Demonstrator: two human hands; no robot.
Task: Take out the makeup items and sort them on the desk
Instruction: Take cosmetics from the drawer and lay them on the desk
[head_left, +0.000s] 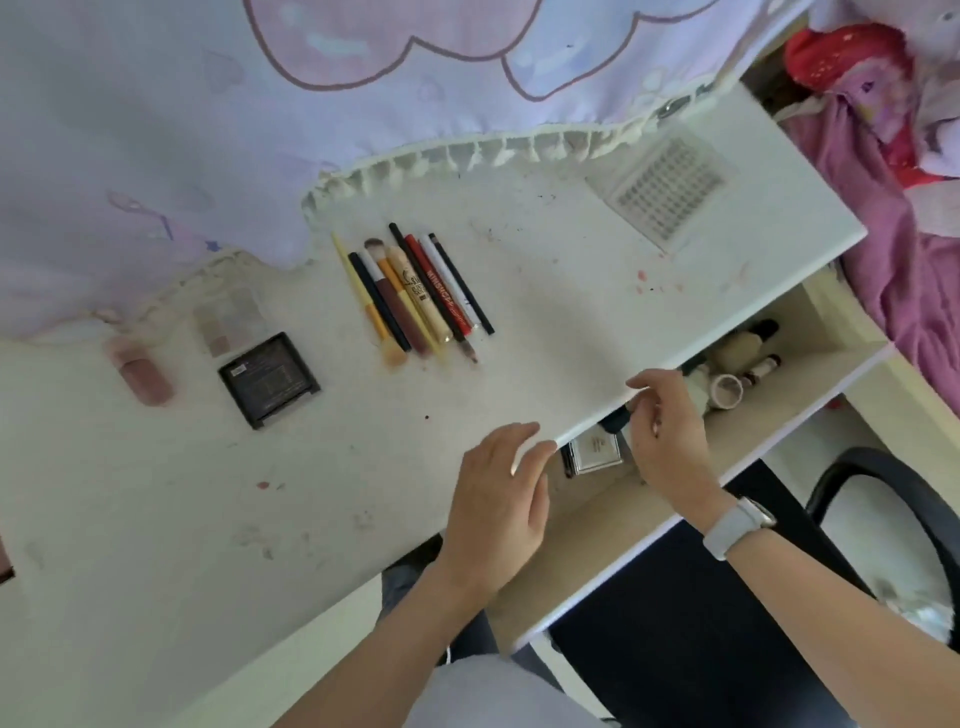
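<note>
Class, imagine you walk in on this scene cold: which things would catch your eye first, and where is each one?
First, the row of pencils and brushes lying side by side in the middle of the white desk, with a black compact to its left. Then the two hands at the desk's front edge: the left hand on the desktop, the right hand reaching into the open drawer, where more makeup items lie.

Red pencil (440, 287) carries white lettering, seemingly "MINSHZEE"; other labels illegible.
</note>
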